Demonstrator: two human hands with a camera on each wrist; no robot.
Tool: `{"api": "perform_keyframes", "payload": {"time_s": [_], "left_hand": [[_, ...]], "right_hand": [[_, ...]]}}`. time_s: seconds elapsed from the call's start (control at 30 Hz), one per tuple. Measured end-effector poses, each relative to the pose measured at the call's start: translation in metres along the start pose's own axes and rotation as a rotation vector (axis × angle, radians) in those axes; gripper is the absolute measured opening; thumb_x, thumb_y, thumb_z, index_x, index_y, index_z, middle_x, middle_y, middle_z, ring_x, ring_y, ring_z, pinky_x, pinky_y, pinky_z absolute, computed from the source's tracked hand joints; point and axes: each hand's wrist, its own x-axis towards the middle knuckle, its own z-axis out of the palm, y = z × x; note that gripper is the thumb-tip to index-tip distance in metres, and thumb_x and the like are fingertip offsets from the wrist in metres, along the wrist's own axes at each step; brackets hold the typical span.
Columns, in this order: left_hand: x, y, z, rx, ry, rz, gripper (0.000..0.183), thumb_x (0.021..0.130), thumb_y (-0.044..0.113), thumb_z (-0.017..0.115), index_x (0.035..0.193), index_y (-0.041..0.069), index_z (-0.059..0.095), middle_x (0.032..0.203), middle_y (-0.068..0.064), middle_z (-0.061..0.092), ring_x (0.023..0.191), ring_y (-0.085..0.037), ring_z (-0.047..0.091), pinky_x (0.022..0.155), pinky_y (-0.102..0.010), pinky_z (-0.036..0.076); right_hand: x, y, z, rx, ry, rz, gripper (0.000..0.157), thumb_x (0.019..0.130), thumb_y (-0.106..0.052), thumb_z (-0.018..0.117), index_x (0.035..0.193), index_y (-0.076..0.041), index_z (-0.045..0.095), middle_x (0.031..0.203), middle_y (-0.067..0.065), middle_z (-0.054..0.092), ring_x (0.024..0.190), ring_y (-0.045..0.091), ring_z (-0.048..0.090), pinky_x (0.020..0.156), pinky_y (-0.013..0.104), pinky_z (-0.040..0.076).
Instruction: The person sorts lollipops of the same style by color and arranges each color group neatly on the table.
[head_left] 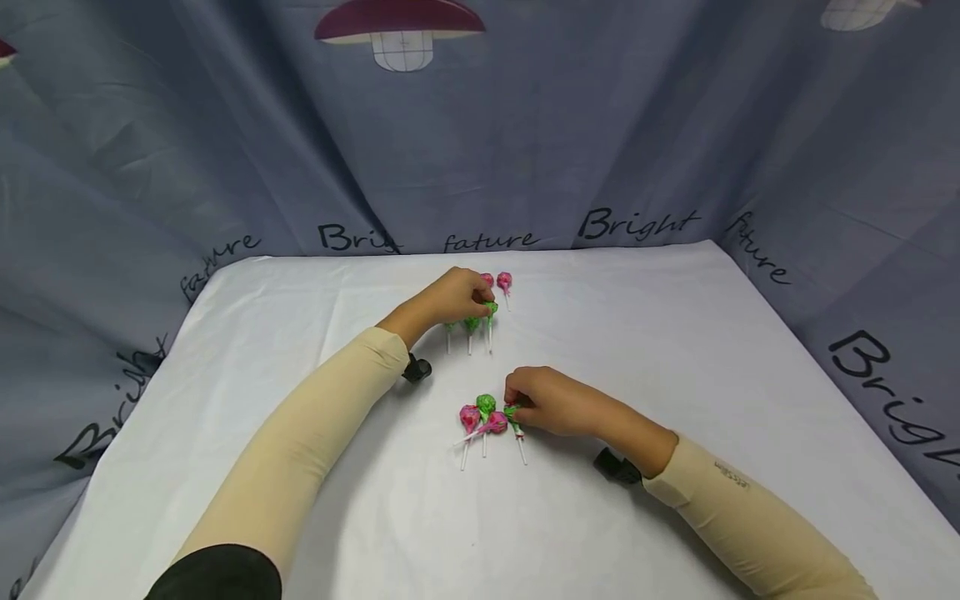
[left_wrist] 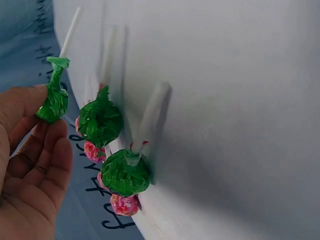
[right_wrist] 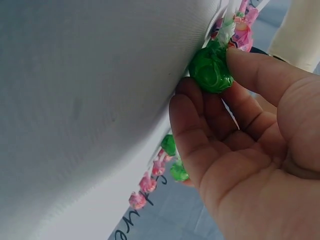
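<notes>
At the back of the table, my left hand (head_left: 459, 293) pinches a green-wrapped lollipop (left_wrist: 53, 103) between thumb and fingers, its white stick pointing toward the front. Beside it in the left wrist view lie two more green lollipops (left_wrist: 126, 172) in a row. Nearer the front, my right hand (head_left: 558, 402) holds another green lollipop (right_wrist: 211, 69) by its round head, thumb on one side and fingertips on the other. This one is at the right edge of a small pile, next to a green lollipop (head_left: 486, 404) and two pink ones (head_left: 468, 416).
Pink lollipops (head_left: 505, 281) lie in a row behind the green ones, partly hidden by my left hand. A white cloth (head_left: 675, 333) covers the table. Behind it hangs a grey-blue curtain (head_left: 525, 150) with printed lamps and lettering.
</notes>
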Motion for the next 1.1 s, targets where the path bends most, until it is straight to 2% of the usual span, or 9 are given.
{"api": "perform_keyframes", "payload": {"time_s": [0.2,0.5,0.67,0.8,1.1], "left_hand": [[0.006,0.002,0.003,0.101,-0.005,0.019,0.014,0.092,0.014,0.072,0.103,0.006,0.074,0.098,-0.002,0.069,0.090,-0.015,0.061,0.082,-0.028,0.050],[0.011,-0.003,0.007,0.124,-0.036,-0.025,0.019,0.094,0.018,0.070,0.108,0.006,0.072,0.102,-0.004,0.068,0.094,-0.017,0.060,0.087,-0.031,0.049],[0.011,-0.007,0.011,0.179,-0.036,-0.007,0.020,0.094,0.019,0.069,0.110,0.007,0.073,0.104,-0.004,0.069,0.097,-0.018,0.060,0.093,-0.037,0.045],[0.010,-0.008,0.013,0.172,-0.031,0.020,0.021,0.094,0.016,0.069,0.111,0.005,0.073,0.106,-0.005,0.070,0.098,-0.018,0.062,0.091,-0.035,0.048],[0.010,-0.007,0.014,0.155,-0.030,0.025,0.021,0.093,0.017,0.070,0.110,0.004,0.073,0.104,-0.006,0.070,0.094,-0.018,0.061,0.085,-0.032,0.050]], "right_hand": [[0.000,-0.001,0.000,0.003,-0.002,0.005,0.011,0.091,-0.007,0.070,0.090,-0.012,0.061,0.084,-0.006,0.054,0.077,0.012,0.050,0.069,0.027,0.045],[-0.002,0.000,0.000,-0.016,0.007,0.001,0.010,0.091,-0.006,0.070,0.090,-0.011,0.062,0.085,-0.006,0.054,0.077,0.011,0.050,0.070,0.027,0.045],[-0.002,0.001,0.001,-0.020,0.004,0.005,0.009,0.091,-0.007,0.070,0.091,-0.011,0.062,0.087,-0.007,0.055,0.078,0.011,0.051,0.071,0.027,0.046],[-0.002,0.001,0.002,-0.020,0.001,0.008,0.009,0.092,-0.007,0.070,0.091,-0.012,0.062,0.086,-0.007,0.055,0.078,0.011,0.051,0.071,0.028,0.046],[-0.002,0.001,0.002,-0.018,-0.004,0.017,0.009,0.092,-0.008,0.070,0.092,-0.012,0.062,0.087,-0.007,0.055,0.078,0.011,0.051,0.072,0.028,0.046]]}}
